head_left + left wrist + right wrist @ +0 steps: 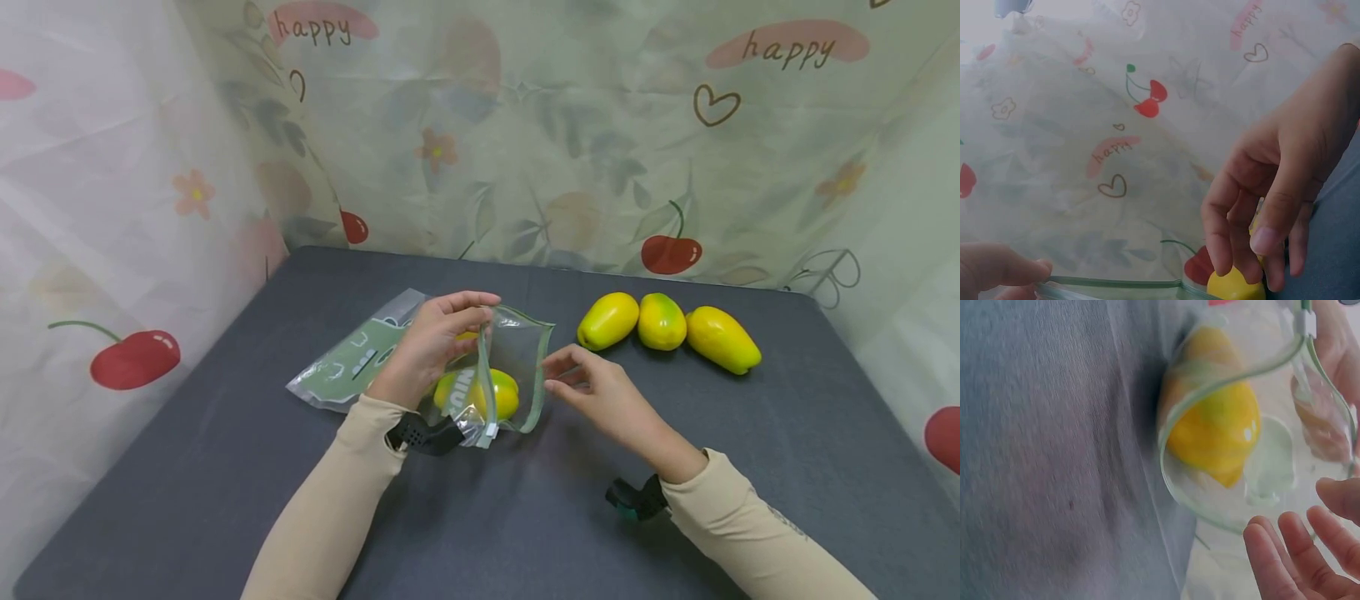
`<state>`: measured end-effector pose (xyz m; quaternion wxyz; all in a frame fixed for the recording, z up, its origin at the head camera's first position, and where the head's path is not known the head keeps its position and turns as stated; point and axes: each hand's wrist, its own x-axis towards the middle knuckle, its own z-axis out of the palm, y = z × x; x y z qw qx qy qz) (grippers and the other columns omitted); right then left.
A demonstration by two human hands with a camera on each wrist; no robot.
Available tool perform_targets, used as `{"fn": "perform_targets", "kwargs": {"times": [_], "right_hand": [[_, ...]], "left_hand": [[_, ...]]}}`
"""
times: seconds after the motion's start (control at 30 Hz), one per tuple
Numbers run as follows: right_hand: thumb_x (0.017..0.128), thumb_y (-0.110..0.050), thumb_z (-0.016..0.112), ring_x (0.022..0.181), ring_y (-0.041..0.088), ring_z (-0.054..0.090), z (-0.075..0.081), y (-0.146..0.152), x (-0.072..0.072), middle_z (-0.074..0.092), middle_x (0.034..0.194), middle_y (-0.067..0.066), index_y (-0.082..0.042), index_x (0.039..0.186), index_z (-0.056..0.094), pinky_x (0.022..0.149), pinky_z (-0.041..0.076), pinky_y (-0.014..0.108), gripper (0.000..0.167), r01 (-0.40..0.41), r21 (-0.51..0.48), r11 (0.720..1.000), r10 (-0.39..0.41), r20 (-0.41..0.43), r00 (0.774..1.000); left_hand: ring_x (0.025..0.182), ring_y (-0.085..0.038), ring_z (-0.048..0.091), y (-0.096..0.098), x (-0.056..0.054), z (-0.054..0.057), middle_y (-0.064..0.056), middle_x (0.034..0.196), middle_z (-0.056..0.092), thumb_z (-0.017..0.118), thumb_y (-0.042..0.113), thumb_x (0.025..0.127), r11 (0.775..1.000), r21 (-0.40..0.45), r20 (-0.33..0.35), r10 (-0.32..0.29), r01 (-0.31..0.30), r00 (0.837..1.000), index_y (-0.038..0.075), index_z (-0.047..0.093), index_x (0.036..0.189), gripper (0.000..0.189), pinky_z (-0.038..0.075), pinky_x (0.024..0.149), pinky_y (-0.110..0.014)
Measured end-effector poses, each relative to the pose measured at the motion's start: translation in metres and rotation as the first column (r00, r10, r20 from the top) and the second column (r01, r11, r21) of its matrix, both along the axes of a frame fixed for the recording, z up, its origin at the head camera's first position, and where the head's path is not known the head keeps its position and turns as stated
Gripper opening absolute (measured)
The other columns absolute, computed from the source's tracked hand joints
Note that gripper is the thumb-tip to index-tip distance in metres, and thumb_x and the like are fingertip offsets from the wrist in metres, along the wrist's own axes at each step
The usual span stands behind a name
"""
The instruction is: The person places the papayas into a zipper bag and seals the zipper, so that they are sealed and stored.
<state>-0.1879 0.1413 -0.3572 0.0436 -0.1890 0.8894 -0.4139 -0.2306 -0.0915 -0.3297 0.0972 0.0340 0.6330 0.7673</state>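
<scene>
A clear zip bag (341, 367) with a green print and green-edged mouth lies mid-table, its mouth held apart toward the right. My left hand (427, 346) pinches the top edge of that mouth between thumb and fingers. Inside the bag is a yellow mango (504, 394), and more yellow shows behind my left fingers. At the right side of the mouth is my right hand (600, 396), its fingers loosely bent with nothing between them. The right wrist view shows those fingertips (1260, 534) right by the bag's rim, and a white slider (1305, 324) on the zip.
Three yellow mangoes stand in a row at the back right, the left one (609, 321), the greenish middle one (662, 322) and the right one (723, 339). Behind the dark table (525, 517) hangs a printed curtain (525, 150), which also encloses both sides.
</scene>
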Motion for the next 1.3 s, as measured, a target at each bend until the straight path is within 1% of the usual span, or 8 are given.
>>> {"fn": "perform_targets", "kwargs": {"times": [0.2, 0.33, 0.5, 0.63, 0.83, 1.03, 1.17, 1.3], "right_hand": [[0.093, -0.02, 0.064, 0.106, 0.027, 0.064, 0.005, 0.013, -0.006, 0.063, 0.116, 0.007, -0.011, 0.12, 0.059, 0.09, 0.052, 0.044, 0.028, 0.067, 0.007, 0.998, -0.066, -0.029, 0.997], [0.094, -0.021, 0.064, 0.106, 0.026, 0.063, 0.007, 0.021, -0.01, 0.063, 0.116, 0.007, -0.011, 0.12, 0.059, 0.09, 0.052, 0.044, 0.029, 0.101, 0.006, 0.995, -0.101, -0.042, 0.994], [0.094, -0.02, 0.063, 0.105, 0.026, 0.063, 0.006, 0.028, -0.013, 0.062, 0.116, 0.008, -0.009, 0.122, 0.058, 0.09, 0.052, 0.044, 0.031, 0.123, 0.01, 0.992, -0.122, -0.05, 0.991], [0.095, -0.02, 0.062, 0.107, 0.029, 0.062, 0.003, 0.034, -0.017, 0.06, 0.12, 0.013, -0.006, 0.127, 0.053, 0.091, 0.051, 0.045, 0.036, 0.129, -0.009, 0.992, -0.13, -0.046, 0.991], [0.097, -0.022, 0.06, 0.116, 0.034, 0.058, 0.0, 0.041, -0.021, 0.053, 0.131, 0.018, -0.006, 0.137, 0.044, 0.091, 0.051, 0.048, 0.046, 0.162, 0.009, 0.987, -0.162, 0.006, 0.987], [0.097, -0.027, 0.059, 0.121, 0.037, 0.055, -0.006, 0.047, -0.026, 0.046, 0.139, 0.022, -0.004, 0.143, 0.034, 0.094, 0.049, 0.051, 0.057, 0.195, 0.042, 0.98, -0.197, 0.049, 0.979], [0.097, -0.031, 0.058, 0.123, 0.039, 0.053, -0.012, 0.052, -0.032, 0.041, 0.142, 0.024, -0.003, 0.147, 0.028, 0.096, 0.047, 0.053, 0.065, 0.219, 0.079, 0.972, -0.226, 0.086, 0.97], [0.098, -0.031, 0.057, 0.125, 0.041, 0.051, -0.019, 0.056, -0.04, 0.036, 0.145, 0.027, -0.002, 0.15, 0.021, 0.098, 0.045, 0.054, 0.069, 0.246, 0.1, 0.964, -0.257, 0.116, 0.959]], "left_hand": [[0.071, -0.01, 0.057, 0.0, 0.0, 0.0, 0.0, 0.087, 0.062, 0.062, 0.008, 0.093, 1.0, 0.009, 0.004, -0.013, 0.013, 1.0, -0.005, 0.061, 0.12, 0.03, 0.051, 0.065, -0.022], [0.071, -0.01, 0.057, 0.0, 0.0, -0.001, 0.0, 0.087, 0.062, 0.062, 0.008, 0.093, 1.0, 0.005, 0.004, -0.013, 0.013, 1.0, -0.007, 0.059, 0.123, 0.033, 0.05, 0.064, -0.021], [0.071, -0.01, 0.057, 0.0, 0.0, 0.0, -0.002, 0.089, 0.062, 0.061, 0.008, 0.093, 1.0, 0.009, 0.001, -0.014, 0.014, 1.0, -0.007, 0.058, 0.124, 0.035, 0.05, 0.064, -0.021], [0.071, -0.01, 0.057, 0.0, 0.001, 0.0, 0.0, 0.086, 0.062, 0.061, 0.008, 0.093, 1.0, 0.006, 0.001, -0.015, 0.015, 1.0, -0.007, 0.058, 0.123, 0.033, 0.051, 0.065, -0.022], [0.072, -0.01, 0.057, -0.001, 0.0, 0.0, 0.002, 0.084, 0.062, 0.061, 0.009, 0.094, 1.0, 0.0, 0.007, -0.014, 0.014, 1.0, -0.006, 0.059, 0.123, 0.033, 0.052, 0.066, -0.022], [0.072, -0.011, 0.057, -0.001, 0.0, -0.001, 0.002, 0.083, 0.063, 0.062, 0.01, 0.094, 1.0, -0.008, 0.005, -0.01, 0.01, 1.0, -0.006, 0.059, 0.122, 0.033, 0.052, 0.066, -0.022], [0.073, -0.011, 0.057, -0.001, 0.0, -0.001, 0.002, 0.085, 0.063, 0.061, 0.01, 0.094, 1.0, -0.022, 0.006, -0.004, 0.005, 1.0, -0.005, 0.059, 0.122, 0.032, 0.052, 0.067, -0.022], [0.073, -0.011, 0.057, -0.002, 0.0, -0.001, 0.003, 0.084, 0.063, 0.061, 0.01, 0.094, 1.0, -0.02, 0.001, -0.006, 0.006, 1.0, -0.005, 0.06, 0.122, 0.032, 0.051, 0.066, -0.022]]}}
